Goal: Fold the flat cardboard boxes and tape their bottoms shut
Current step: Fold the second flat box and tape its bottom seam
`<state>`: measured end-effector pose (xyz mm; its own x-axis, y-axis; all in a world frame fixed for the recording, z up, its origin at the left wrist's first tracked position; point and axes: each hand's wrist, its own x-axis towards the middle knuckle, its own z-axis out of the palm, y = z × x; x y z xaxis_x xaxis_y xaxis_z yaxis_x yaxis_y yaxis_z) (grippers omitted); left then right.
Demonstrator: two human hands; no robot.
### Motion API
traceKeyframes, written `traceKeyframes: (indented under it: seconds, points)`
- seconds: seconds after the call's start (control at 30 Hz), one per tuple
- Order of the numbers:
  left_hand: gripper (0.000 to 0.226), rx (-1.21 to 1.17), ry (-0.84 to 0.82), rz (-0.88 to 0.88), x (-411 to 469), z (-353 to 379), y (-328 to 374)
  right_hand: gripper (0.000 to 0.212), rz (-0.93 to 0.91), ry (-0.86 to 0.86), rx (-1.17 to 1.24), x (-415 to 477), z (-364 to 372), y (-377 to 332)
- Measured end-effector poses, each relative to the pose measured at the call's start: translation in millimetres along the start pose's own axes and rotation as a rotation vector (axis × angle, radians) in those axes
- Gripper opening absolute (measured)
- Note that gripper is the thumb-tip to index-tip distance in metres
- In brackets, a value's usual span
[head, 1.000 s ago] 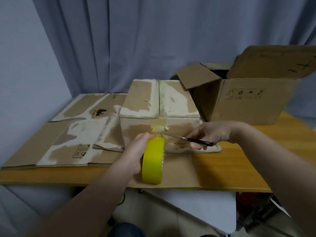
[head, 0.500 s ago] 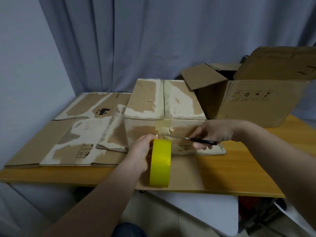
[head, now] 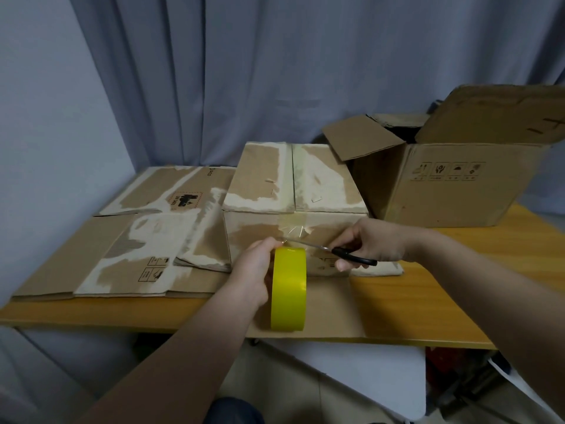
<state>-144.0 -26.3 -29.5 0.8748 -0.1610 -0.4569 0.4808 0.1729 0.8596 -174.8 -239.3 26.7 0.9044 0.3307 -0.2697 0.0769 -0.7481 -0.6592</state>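
Cardboard is making up the folded box [head: 263,179], which is standing on the wooden table [head: 458,301] with two flaps closed on its upper side. A strip of clear tape [head: 292,228] is running along the seam between those flaps and down over the box's near face. The flaps are hiding the interior, so any contents cannot be told.

To the right of the folded box and just beside it, an open box [head: 458,191] is standing with its flaps raised. Its interior is showing only as a dark opening, and nothing inside can be made out.

To the left of the folded box, flat boxes [head: 137,255] are lying stacked and overlapping on the table, one edge touching the folded box's left side. In front of the folded box, a flat cardboard sheet [head: 330,310] is lying on the table, reaching its near edge.

The left hand [head: 253,270] is gripping the yellow tape roll [head: 289,289], fingers curled round its upper rim. The roll is standing on edge in front of the folded box's near face, below the taped seam.

The right hand [head: 373,243] is holding the scissors [head: 351,257] by their black handles, in front of the right half of the near face. The blades are pointing left, and their tips are reaching the tape just above the roll. Whether the blades are closed cannot be told.

A grey-blue curtain [head: 275,71] is hanging behind the folded box.
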Motion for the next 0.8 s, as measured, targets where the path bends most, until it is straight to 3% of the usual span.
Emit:
traceKeyframes:
  seconds: [0.17, 0.37, 0.53, 0.67, 0.8]
  points:
    - [0.011, 0.001, 0.022, -0.004, 5.4, 3.3, -0.1, 0.050, -0.019, 0.050, 0.015, 2.8, 5.0, 3.3]
    - [0.011, -0.007, 0.047, -0.026, 6.6, 4.5, 0.4, 0.032, -0.026, 0.063, 0.067, 5.8, 6.8, 3.8]
    - [0.015, -0.010, 0.054, -0.030, 4.9, 3.7, 1.0, 0.039, -0.033, 0.077, 0.050, 6.5, 8.4, 4.1]
    - [0.011, -0.006, 0.048, -0.023, 1.7, 4.0, 0.7, 0.019, -0.033, 0.057, 0.074, 7.5, 12.1, 2.8]
    - [0.008, -0.035, 0.058, -0.006, -2.7, 3.9, 0.0, 0.013, 0.000, 0.083, -0.007, 15.1, 12.3, -4.1]
